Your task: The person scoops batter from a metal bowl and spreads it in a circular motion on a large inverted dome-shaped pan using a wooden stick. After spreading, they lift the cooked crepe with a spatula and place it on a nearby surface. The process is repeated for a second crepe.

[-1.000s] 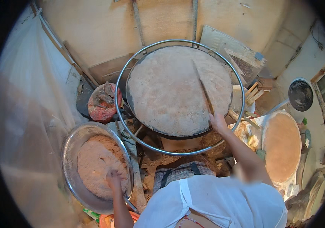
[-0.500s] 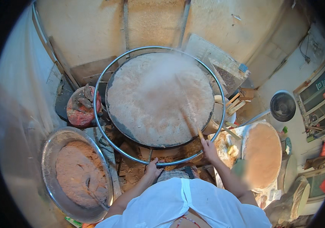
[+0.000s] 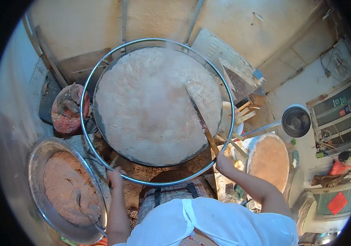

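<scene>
In front of me is a large round griddle (image 3: 151, 119), its surface covered by a thin pale pinkish-brown layer with steam over it. A shiny metal ring (image 3: 175, 181) runs round it, apart from its edge. My right hand (image 3: 224, 164), at the ring's lower right, grips the wooden handle of a long, narrow spatula (image 3: 202, 121). The dark blade reaches over the layer toward the middle. Near the ring's lower left, my left hand (image 3: 115, 175) is closed about a short rod (image 3: 115, 159) at the griddle's edge; its fingers are partly hidden.
At the left stands a big metal basin (image 3: 36, 180) of pinkish-brown mash with a ladle (image 3: 86, 211). Behind it sits a red container (image 3: 67, 117). To the right are a pale brown round sheet (image 3: 267, 162), a bucket with wooden sticks (image 3: 243, 112) and a fan (image 3: 296, 120).
My left hand has moved left along the ring, and the rod has shifted with it. The spatula blade shows more clearly, angled up and left. Steam over the griddle has thinned.
</scene>
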Demonstrator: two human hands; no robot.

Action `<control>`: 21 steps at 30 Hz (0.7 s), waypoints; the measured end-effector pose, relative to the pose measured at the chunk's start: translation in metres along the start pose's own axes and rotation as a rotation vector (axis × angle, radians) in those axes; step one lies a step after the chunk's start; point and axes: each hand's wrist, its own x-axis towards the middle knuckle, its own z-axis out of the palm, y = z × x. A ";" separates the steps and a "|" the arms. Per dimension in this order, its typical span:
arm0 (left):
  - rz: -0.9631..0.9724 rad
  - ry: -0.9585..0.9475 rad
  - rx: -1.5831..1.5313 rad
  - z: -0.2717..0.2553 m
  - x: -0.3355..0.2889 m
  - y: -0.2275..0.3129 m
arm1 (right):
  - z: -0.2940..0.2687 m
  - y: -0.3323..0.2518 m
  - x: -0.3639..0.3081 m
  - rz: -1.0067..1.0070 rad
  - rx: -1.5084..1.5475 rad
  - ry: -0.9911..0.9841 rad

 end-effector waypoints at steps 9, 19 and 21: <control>0.165 0.300 0.277 -0.002 0.076 0.065 | -0.070 -0.033 0.108 -0.156 0.442 0.292; 0.405 0.325 0.839 -0.047 0.159 0.039 | -0.043 0.021 0.097 -0.120 0.254 0.294; 0.411 0.344 0.914 -0.049 0.170 0.047 | -0.025 0.004 0.069 -0.025 0.091 0.192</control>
